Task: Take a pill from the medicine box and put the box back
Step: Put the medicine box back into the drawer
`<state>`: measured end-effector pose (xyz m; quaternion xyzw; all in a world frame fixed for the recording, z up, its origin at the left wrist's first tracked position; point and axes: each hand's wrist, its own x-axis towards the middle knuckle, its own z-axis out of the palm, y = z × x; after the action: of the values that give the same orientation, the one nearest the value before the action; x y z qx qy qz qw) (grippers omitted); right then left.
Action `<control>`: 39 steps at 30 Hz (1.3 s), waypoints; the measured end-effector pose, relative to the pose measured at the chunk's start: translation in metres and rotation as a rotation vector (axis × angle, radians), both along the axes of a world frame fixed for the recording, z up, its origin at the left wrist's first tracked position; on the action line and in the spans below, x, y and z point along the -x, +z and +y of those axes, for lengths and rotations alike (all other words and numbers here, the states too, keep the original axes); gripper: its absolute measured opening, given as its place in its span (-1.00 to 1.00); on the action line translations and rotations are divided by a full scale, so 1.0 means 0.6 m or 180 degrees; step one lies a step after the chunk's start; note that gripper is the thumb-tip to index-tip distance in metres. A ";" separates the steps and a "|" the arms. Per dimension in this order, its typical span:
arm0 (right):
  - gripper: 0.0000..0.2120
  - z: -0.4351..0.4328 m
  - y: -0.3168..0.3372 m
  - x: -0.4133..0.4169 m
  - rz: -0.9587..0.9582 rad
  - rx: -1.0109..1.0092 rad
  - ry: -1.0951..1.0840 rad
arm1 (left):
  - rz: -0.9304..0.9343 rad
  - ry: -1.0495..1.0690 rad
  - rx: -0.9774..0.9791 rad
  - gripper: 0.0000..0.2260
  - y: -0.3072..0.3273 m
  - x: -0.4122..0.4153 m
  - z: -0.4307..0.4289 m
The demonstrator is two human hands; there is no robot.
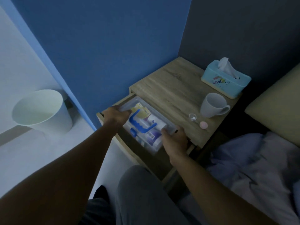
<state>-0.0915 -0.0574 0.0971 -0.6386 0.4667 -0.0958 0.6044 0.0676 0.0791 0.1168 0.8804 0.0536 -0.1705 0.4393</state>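
A clear plastic medicine box [146, 125] with a blue handle on its lid sits in the open top drawer [103, 116] of a wooden bedside table. Packets and tubes show through the lid. My left hand [116, 115] grips the box's far left end. My right hand [174, 140] grips its near right end, at the drawer's front. On the table top, close to the drawer, lie a small pink round object [203, 124] and a small clear glass piece [192, 117].
A white mug [212, 105] and a light blue tissue box [225, 79] stand on the bedside table top [170, 88]. A white waste bin [41, 109] stands on the floor at left. A bed with rumpled sheets [259, 159] lies at right. My knee [142, 192] is below the drawer.
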 end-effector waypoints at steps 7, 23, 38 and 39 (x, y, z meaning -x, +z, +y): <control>-0.35 0.008 -0.075 -0.009 0.0355 -0.0044 0.0058 | 0.0671 -0.0188 0.0044 -0.67 -0.089 -0.015 0.006; -0.26 -0.016 -0.188 -0.015 0.0685 -0.0042 0.0102 | 0.0562 -0.0856 -0.0187 -0.63 -0.161 -0.029 -0.018; -0.58 -0.048 -0.095 -0.007 -0.0325 0.2331 0.1303 | -0.1095 -0.1161 -0.0839 -0.02 -0.166 0.057 0.058; -0.53 -0.063 -0.091 -0.015 -0.0228 0.2289 0.1510 | -0.1121 -0.1228 -0.0802 0.02 -0.173 0.067 0.069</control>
<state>-0.0825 -0.0950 0.0426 -0.8944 0.2226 -0.1329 0.3644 0.0273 0.1204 0.0127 0.9380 -0.1712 -0.0874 0.2885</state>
